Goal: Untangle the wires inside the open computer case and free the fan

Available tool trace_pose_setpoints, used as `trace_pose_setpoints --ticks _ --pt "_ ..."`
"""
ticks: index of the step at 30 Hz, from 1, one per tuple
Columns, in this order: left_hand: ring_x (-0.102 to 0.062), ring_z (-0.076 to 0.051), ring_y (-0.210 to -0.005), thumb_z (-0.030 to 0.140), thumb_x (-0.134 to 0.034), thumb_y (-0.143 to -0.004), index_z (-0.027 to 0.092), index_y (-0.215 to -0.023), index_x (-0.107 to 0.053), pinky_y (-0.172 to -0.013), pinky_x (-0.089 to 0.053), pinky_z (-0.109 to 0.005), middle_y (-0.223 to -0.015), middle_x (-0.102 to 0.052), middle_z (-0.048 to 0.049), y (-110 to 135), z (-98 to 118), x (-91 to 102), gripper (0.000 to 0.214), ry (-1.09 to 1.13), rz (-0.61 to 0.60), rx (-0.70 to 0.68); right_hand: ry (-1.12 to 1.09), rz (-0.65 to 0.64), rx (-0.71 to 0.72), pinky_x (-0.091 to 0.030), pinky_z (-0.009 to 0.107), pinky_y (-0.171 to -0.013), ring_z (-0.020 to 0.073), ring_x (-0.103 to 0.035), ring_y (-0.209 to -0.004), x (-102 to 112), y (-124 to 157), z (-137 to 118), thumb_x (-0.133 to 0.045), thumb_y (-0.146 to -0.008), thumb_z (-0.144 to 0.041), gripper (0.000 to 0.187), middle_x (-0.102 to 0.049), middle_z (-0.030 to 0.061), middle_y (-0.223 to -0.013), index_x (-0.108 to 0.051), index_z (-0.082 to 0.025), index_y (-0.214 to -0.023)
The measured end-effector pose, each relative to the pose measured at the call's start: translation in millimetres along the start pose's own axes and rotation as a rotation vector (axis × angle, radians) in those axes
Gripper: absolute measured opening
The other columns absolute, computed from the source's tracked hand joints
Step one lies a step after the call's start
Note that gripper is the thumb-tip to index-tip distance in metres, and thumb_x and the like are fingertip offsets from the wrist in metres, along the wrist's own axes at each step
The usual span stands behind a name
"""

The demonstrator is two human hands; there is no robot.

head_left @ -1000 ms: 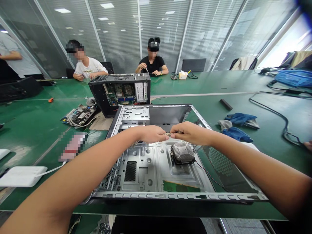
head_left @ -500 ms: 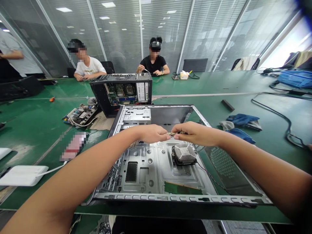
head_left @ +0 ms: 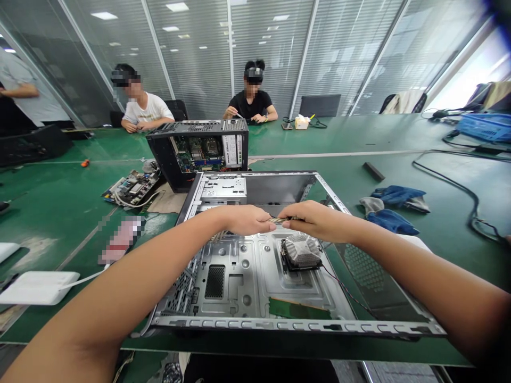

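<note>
Cable bundle [head_left: 281, 219] — pinched btwn fingers [head_left: 268, 226] of left hand [head_left: 245, 219] & right hand [head_left: 315, 221], above PC case [head_left: 255, 322].

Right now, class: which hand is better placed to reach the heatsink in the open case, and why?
Probably the right. The right hand is right next to the heatsink, while the left hand is further off. Both pinch a cable over the case.

Left grip [head_left: 247, 219] and right grip [head_left: 315, 221] are bare, like both slender forearms [head_left: 159, 266].
</note>
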State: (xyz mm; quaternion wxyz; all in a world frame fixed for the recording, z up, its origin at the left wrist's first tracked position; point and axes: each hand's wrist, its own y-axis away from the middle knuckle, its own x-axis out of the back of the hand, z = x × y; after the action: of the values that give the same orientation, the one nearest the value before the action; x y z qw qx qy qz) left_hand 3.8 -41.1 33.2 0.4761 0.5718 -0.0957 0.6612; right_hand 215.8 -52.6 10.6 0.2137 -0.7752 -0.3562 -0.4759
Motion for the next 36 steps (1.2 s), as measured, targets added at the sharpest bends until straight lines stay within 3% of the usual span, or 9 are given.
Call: trace_pose_setpoints --ticks 10,25,36 --pt "-0.057 -0.02 -0.082 0.051 -0.025 -0.094 0.016 -0.097 -0.06 -0.069 -0.041 -0.031 -0.1 -0.066 -0.0103 4 4 1.1 0.05 0.037 0.019 -0.014 -0.224 0.001 -0.066 -0.038 0.028 -0.064 0.0146 -0.052 -0.072 0 6 9 -0.046 -0.09 -0.047 0.038 -0.065 0.0038 -0.083 -0.066 -0.016 -0.102" --pt "-0.055 -0.021 -0.077 0.047 -0.026 -0.093 0.015 -0.097 -0.061 -0.068 -0.041 -0.034 -0.094 -0.065 -0.0111 4 13 12.4 0.048 -0.032 -0.103 -0.013 -0.217 -0.033 -0.027 -0.039 0.027 -0.065 0.0141 -0.053 -0.073 -1 5 6 -0.045 -0.092 -0.043 0.036 -0.066 0.003 -0.086 -0.066 -0.016 -0.103" --pt "-0.055 -0.02 -0.077 0.047 -0.023 -0.094 0.015 -0.094 -0.061 -0.067 -0.04 -0.032 -0.094 -0.065 -0.0116 5 16 6.8 0.05 -0.057 -0.051 0.013 -0.211 -0.042 -0.03 -0.039 0.028 -0.065 0.0152 -0.053 -0.073 -3 5 11 -0.043 -0.092 -0.047 0.04 -0.066 0.0045 -0.088 -0.067 -0.017 -0.105"
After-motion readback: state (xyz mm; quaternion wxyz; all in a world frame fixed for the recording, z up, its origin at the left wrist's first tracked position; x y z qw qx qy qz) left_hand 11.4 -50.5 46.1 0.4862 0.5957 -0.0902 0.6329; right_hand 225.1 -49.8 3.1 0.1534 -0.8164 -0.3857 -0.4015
